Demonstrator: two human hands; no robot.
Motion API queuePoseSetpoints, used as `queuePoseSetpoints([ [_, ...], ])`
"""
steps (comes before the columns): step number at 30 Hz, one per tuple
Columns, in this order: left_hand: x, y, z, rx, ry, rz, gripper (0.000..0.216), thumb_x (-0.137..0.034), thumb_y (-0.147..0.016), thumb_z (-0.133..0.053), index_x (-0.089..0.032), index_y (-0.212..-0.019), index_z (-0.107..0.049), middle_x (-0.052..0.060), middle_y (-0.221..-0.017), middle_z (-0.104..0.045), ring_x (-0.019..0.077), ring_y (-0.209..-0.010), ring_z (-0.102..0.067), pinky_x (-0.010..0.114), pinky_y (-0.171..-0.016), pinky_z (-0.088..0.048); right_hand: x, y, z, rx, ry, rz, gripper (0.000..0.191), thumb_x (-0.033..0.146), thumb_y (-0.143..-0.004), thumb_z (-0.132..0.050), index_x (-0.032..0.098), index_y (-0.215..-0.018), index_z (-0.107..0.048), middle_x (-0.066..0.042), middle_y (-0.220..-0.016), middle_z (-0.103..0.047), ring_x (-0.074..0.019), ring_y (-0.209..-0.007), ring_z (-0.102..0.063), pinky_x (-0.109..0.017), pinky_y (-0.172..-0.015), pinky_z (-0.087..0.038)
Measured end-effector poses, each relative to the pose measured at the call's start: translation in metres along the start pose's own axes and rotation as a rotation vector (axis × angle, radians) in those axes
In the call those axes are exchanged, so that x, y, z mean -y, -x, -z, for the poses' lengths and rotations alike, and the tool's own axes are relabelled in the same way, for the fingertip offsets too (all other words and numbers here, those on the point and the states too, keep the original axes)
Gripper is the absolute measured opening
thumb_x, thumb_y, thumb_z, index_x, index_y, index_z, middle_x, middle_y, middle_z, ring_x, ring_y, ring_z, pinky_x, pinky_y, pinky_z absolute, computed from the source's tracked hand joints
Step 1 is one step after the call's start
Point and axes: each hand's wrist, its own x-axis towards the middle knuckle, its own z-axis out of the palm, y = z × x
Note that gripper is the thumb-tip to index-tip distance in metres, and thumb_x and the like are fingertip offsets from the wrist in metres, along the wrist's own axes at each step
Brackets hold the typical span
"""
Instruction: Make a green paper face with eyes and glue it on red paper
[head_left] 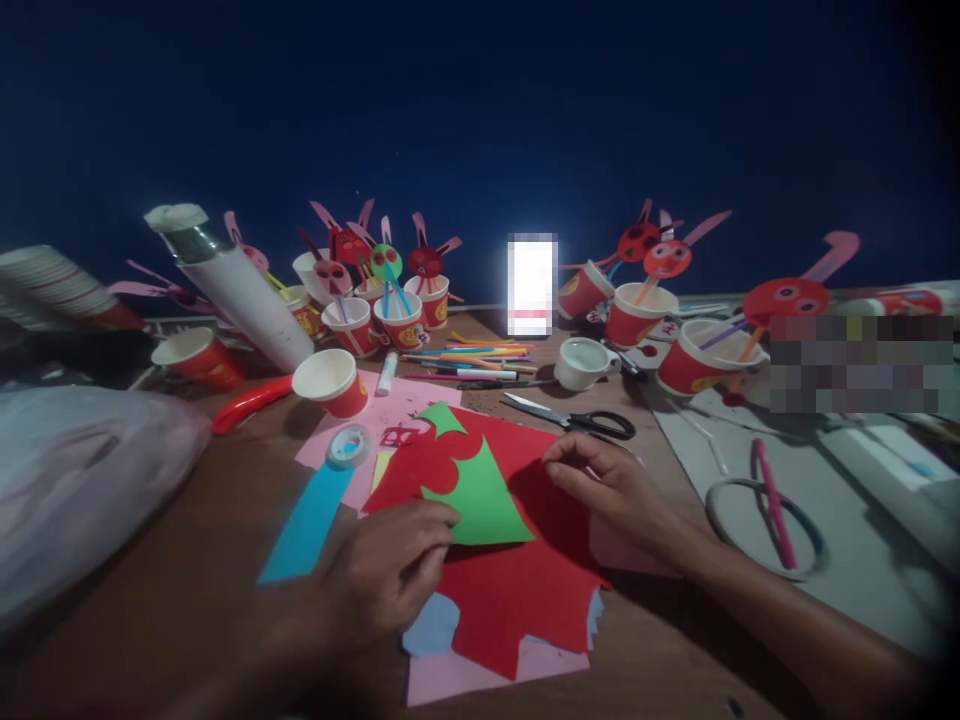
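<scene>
My left hand [394, 560] is closed, thumb and fingers pinching the left edge of a green paper piece [484, 500] with curved cut-outs. The green piece lies over a red paper sheet [517, 440] with a scalloped, jagged outline. My right hand [611, 490] hovers over the red sheet's right side. Its fingers are loosely curled, nothing visible in them. A smaller green scrap [448, 420] lies at the sheet's far edge. Black-handled scissors [574, 415] rest just beyond my right hand. Pink paper [499, 675] shows beneath the red.
A tape roll [349, 446] sits on a blue paper strip [307, 530]. Paper cups with rabbit-faced figures [401, 318] stand at the back. A red-white cup [330, 382], glue stick [388, 372], coloured sticks [480, 353] and white mug [583, 363] lie ahead. A plastic bag [90, 480] is left.
</scene>
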Motion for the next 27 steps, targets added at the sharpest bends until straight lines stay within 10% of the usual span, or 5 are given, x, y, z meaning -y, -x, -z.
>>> queuePoseSetpoints([
  [9,0.009,-0.04,0.003,-0.285,0.016,-0.027,0.029,0.002,-0.072,-0.056,-0.019,-0.092,-0.059,0.006,-0.097,-0.069,0.0167,-0.092,-0.065,0.029,-0.079,-0.052,-0.007,0.0,0.004,-0.122,-0.089,-0.009,0.015,0.035,-0.084,-0.055,0.021,-0.087,-0.057,0.0,-0.072,-0.059,-0.0127,-0.062,-0.053,-0.024,-0.056,-0.043],
  [18,0.012,-0.021,-0.008,0.138,-0.002,-0.005,0.021,-0.007,-0.082,-0.047,-0.016,-0.094,-0.062,0.007,-0.084,-0.069,0.0164,-0.082,-0.065,0.028,-0.075,-0.052,-0.013,-0.002,0.015,-0.418,-0.222,0.085,0.014,0.034,-0.082,-0.06,0.022,-0.088,-0.058,-0.001,-0.079,-0.063,-0.0141,-0.067,-0.059,-0.026,-0.06,-0.048],
  [27,-0.005,-0.027,-0.017,0.259,0.05,-0.051,0.02,-0.008,-0.084,-0.045,-0.018,-0.089,-0.061,0.005,-0.083,-0.069,0.015,-0.082,-0.064,0.027,-0.074,-0.047,-0.019,-0.011,0.029,-0.634,-0.376,0.15,0.01,0.029,-0.082,-0.061,0.023,-0.087,-0.056,0.0,-0.076,-0.063,-0.0133,-0.067,-0.06,-0.026,-0.062,-0.05],
])
